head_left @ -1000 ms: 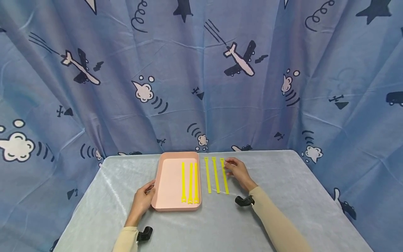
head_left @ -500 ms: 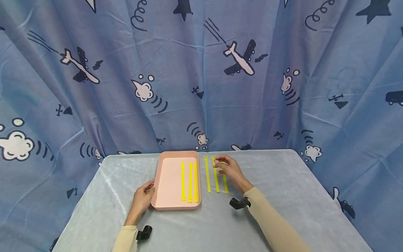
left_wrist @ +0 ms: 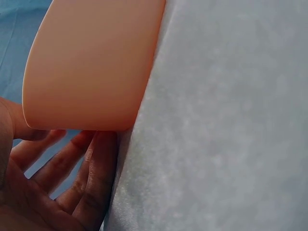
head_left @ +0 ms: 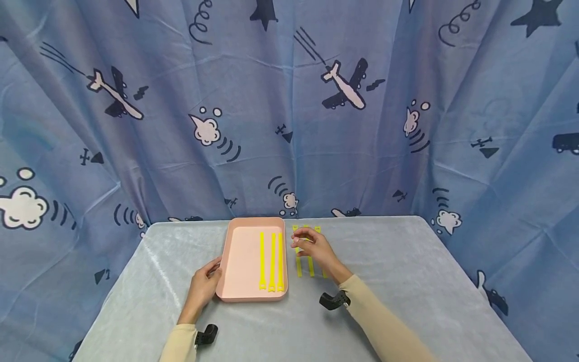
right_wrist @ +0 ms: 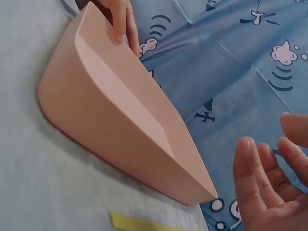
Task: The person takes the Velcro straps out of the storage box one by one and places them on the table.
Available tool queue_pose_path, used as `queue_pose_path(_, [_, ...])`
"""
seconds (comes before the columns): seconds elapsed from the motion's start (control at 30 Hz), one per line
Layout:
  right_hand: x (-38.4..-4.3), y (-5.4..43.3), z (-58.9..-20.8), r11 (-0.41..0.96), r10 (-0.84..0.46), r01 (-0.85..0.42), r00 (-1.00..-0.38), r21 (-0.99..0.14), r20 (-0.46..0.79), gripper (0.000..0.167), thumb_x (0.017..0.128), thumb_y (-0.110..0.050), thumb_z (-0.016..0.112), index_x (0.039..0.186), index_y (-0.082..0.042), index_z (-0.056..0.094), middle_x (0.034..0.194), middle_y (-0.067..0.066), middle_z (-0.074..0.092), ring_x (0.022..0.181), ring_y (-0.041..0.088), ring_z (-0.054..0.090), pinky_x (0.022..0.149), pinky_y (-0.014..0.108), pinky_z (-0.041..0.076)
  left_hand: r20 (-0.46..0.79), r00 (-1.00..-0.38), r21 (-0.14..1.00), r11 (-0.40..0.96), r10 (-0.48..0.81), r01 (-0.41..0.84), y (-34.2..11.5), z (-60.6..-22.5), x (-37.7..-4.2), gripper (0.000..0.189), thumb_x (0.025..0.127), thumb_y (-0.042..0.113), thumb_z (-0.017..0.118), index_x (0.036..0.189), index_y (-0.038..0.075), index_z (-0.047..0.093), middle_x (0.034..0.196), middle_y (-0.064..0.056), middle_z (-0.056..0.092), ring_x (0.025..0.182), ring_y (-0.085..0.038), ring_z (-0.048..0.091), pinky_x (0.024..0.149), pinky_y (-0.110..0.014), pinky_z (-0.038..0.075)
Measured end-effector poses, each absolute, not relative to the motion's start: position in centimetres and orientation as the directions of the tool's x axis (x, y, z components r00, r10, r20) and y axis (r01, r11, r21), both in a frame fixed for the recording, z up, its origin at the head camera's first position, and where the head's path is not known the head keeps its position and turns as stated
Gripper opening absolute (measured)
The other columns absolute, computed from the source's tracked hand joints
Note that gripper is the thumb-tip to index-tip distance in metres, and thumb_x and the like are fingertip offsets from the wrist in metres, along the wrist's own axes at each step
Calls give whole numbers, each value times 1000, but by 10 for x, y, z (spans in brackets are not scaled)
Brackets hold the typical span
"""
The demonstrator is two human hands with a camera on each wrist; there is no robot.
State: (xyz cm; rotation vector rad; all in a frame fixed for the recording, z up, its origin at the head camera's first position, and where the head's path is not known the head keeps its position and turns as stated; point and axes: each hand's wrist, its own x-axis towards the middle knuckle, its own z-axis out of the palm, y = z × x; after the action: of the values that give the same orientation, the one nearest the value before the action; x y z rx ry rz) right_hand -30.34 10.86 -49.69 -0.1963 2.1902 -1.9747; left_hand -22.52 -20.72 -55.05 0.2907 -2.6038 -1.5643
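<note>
A shallow pink tray (head_left: 239, 261) lies on the table, with three yellow cable ties (head_left: 262, 259), flat straps with a wider head, in its right half. My left hand (head_left: 203, 289) holds the tray's left wall; the left wrist view shows fingers (left_wrist: 98, 163) against its outer side, and in the right wrist view a fingertip (right_wrist: 119, 33) hooks over the rim. Right of the tray, three more yellow ties (head_left: 299, 266) lie side by side. My right hand (head_left: 316, 249) hovers over them, partly covering them, loosely curved with nothing visible between its fingers.
A pale grey cloth covers the table (head_left: 407, 301), its back edge close behind the tray. A blue printed curtain (head_left: 289, 110) hangs behind. Black wrist cameras (head_left: 334, 300) stick out from both sleeves.
My right hand has moved left across the loose ties, from the rightmost one to the one nearest the tray. The left hand, tray and ties have stayed in place.
</note>
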Motion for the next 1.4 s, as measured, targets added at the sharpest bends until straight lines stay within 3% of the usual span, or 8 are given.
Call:
queue_pose_path(0.33, [-295, 88, -498, 80, -273, 24, -961, -997, -45, 31, 97, -12, 60, 126, -2, 57, 120, 15, 60, 104, 32, 66, 78, 35, 59, -18, -974, 883, 454, -226, -121, -207, -557, -222, 41, 100, 17, 52, 141, 9, 55, 130, -19, 64, 115, -33, 63, 93, -43, 53])
queue_pose_path(0.53, [-295, 78, -500, 68, -312, 15, -949, -998, -36, 35, 97, -12, 60, 129, 1, 54, 124, 19, 58, 99, 21, 68, 80, 35, 59, -28, -976, 886, 447, -218, -125, -207, -558, -221, 42, 100, 17, 52, 142, 10, 54, 130, -19, 64, 116, -32, 63, 92, -42, 53])
queue_pose_path(0.73, [-293, 67, -500, 77, -344, 4, -939, -997, -31, 28, 97, -10, 59, 125, -3, 57, 121, 15, 60, 95, 15, 68, 82, 38, 59, -23, -974, 886, 447, -226, -125, -208, -559, -221, 41, 100, 17, 54, 140, 11, 56, 128, -17, 65, 112, -29, 64, 88, -36, 54])
queue_pose_path(1.0, [-292, 58, -502, 102, -409, -13, -912, -995, -30, 37, 96, -16, 63, 129, 1, 54, 124, 19, 60, 99, 19, 68, 86, 45, 57, -22, -975, 891, 438, -219, -119, -207, -558, -222, 41, 100, 16, 52, 141, 10, 55, 129, -19, 64, 115, -31, 63, 92, -41, 53])
queue_pose_path(1.4, [-292, 46, -501, 155, -477, -93, -879, -984, 9, 27, 96, -13, 63, 122, -4, 60, 123, 18, 61, 99, 21, 65, 86, 42, 58, -20, -975, 895, 431, -221, -116, -208, -554, -226, 42, 100, 16, 52, 141, 9, 54, 132, -19, 63, 119, -32, 61, 98, -45, 51])
